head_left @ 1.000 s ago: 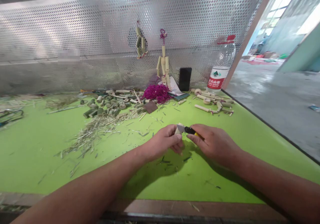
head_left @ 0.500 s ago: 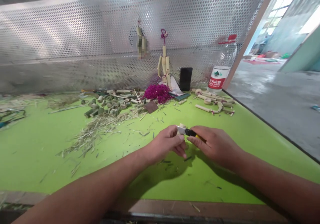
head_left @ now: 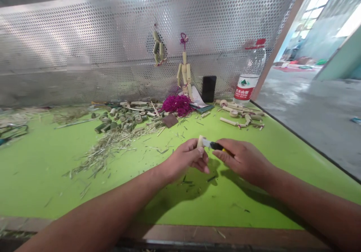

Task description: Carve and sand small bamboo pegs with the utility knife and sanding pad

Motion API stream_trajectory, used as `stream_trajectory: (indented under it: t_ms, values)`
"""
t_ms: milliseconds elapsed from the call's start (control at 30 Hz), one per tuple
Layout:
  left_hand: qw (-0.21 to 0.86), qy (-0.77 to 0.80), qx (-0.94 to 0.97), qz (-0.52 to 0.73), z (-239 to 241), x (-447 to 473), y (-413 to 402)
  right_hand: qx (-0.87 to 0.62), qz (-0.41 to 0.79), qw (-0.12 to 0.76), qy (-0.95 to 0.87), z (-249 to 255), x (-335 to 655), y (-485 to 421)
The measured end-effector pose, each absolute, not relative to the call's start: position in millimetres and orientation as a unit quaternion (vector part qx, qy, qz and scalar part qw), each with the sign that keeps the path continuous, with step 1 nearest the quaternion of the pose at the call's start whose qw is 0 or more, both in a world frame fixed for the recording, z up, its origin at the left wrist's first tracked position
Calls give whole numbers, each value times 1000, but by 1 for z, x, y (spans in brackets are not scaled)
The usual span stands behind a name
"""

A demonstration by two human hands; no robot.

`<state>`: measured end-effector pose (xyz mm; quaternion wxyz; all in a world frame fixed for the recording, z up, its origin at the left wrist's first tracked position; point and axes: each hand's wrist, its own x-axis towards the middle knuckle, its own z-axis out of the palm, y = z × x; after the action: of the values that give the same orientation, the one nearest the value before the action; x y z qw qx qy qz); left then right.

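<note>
My left hand [head_left: 186, 160] is closed round a short pale bamboo piece [head_left: 200, 141] just above the green mat [head_left: 45, 169]. My right hand [head_left: 244, 160] grips a small utility knife [head_left: 214, 146] with a black and yellow handle. Its silver blade tip rests against the bamboo piece. Both hands hover over the middle of the mat, close to its front edge. A few dark shavings lie on the mat under my hands.
A heap of green bamboo segments [head_left: 121, 118] and pale shavings [head_left: 104, 148] lies at the back left. Pale bamboo pieces [head_left: 239, 115] lie at the back right beside a water bottle [head_left: 249, 79]. A magenta thread tuft [head_left: 177, 103], a dark phone [head_left: 209, 88] and two hanging bamboo figures [head_left: 184, 71] stand against the perforated metal wall.
The bamboo piece has turned a little in my left fingers and the blade has shifted slightly along it. Both hands stay in nearly the same spot.
</note>
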<state>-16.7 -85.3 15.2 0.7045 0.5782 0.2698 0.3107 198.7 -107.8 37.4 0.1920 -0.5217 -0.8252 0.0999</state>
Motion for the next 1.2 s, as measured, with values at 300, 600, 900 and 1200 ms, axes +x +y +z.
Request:
stream_trajectory:
  t_ms: [300, 600, 900, 1200]
  values:
    - [650, 293, 637, 292, 18, -14, -89, -518, 58, 154, -839, 35, 191, -118]
    - [650, 299, 645, 269, 22, -14, -95, -592, 66, 198, -778, 38, 208, -97]
    - [653, 334, 606, 308, 20, -14, -87, -533, 98, 190, -818, 34, 199, -104]
    - [628, 348, 623, 311, 14, -12, -87, -532, 77, 148, -830, 34, 188, -115]
